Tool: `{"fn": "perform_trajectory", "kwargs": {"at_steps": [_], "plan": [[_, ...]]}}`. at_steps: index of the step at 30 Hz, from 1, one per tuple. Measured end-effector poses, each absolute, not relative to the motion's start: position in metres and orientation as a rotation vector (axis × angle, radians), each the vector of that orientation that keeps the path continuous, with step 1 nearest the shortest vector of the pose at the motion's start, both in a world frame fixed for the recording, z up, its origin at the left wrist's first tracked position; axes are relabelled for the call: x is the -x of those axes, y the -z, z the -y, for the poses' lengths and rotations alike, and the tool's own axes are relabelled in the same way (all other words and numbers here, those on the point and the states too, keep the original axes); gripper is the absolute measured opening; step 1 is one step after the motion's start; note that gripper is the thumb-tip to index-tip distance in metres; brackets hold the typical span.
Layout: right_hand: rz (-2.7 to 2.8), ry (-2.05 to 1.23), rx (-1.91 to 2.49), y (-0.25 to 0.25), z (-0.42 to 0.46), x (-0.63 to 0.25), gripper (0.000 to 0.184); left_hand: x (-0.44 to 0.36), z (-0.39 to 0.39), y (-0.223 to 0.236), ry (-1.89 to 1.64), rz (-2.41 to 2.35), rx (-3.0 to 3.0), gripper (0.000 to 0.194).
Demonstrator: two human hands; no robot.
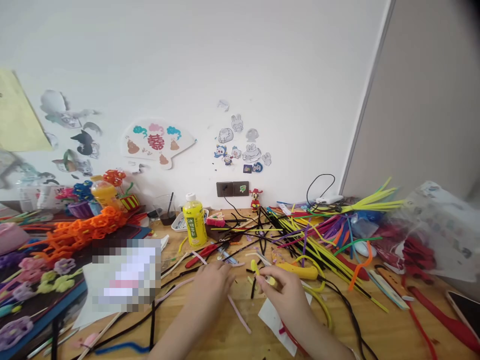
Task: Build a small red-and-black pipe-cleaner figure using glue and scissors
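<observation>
My right hand (pixel 287 292) is closed, thumb and fingers pinching a short, bent yellow pipe cleaner (pixel 254 266). A pale yellow rolled end shows at its fingers. Back side up, my left hand (pixel 213 282) rests low over the table with its fingers bent down. Its fingertips are hidden, so I cannot tell whether they grip anything. A pale pink pipe cleaner (pixel 240 315) lies beside and partly beneath that hand. Under my right wrist is a white paper piece (pixel 272 320). Just beyond the right hand lies a yellow-handled tool (pixel 300 270).
A yellow drink bottle (pixel 195 222) stands behind my left hand, near red-handled pliers (pixel 200 255). Loose black and yellow pipe cleaners (pixel 330 260) spread to the right. Orange pipe-cleaner flowers (pixel 82 230) fill the left. A phone (pixel 465 312) lies at the right edge.
</observation>
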State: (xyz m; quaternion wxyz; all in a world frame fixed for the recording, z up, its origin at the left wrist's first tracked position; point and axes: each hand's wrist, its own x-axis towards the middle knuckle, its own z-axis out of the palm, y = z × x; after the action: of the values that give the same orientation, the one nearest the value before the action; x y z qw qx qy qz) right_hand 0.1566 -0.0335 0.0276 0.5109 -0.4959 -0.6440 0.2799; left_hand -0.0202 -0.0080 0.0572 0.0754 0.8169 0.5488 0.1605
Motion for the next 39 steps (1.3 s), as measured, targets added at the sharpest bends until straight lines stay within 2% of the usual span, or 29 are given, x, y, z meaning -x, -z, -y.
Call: {"fn": "perform_trajectory", "kwargs": {"at_steps": [3,7,10,19,24,29,39], "plan": [[1.377,-0.861,1.209,-0.021,0.030,-0.151,0.021,0.000,0.021,-0.054,-0.732,-1.332,-2.359,0.033],[1.160,-1.117,1.122,-0.015,0.025,-0.147,0.026,-0.018,0.032,-0.039,-0.907,-1.153,-2.013,0.035],[1.069,-1.138,1.077,-0.019,0.026,-0.146,0.027,-0.023,0.028,-0.027,-1.033,-1.015,-1.757,0.040],[0.859,-1.280,0.856,-0.032,0.032,-0.140,0.032,-0.027,0.023,-0.025,-1.147,-0.863,-1.609,0.031],[0.907,-1.292,0.811,-0.032,0.028,-0.146,0.035,-0.022,0.024,-0.030,-1.188,-1.099,-1.672,0.037],[0.967,-1.219,0.863,-0.028,0.025,-0.159,0.046,-0.008,0.022,-0.040,-1.298,-1.412,-1.859,0.033],[1.393,-0.962,0.973,-0.025,0.031,-0.163,0.036,0.004,0.023,-0.038,-1.430,-1.466,-2.342,0.018]]}}
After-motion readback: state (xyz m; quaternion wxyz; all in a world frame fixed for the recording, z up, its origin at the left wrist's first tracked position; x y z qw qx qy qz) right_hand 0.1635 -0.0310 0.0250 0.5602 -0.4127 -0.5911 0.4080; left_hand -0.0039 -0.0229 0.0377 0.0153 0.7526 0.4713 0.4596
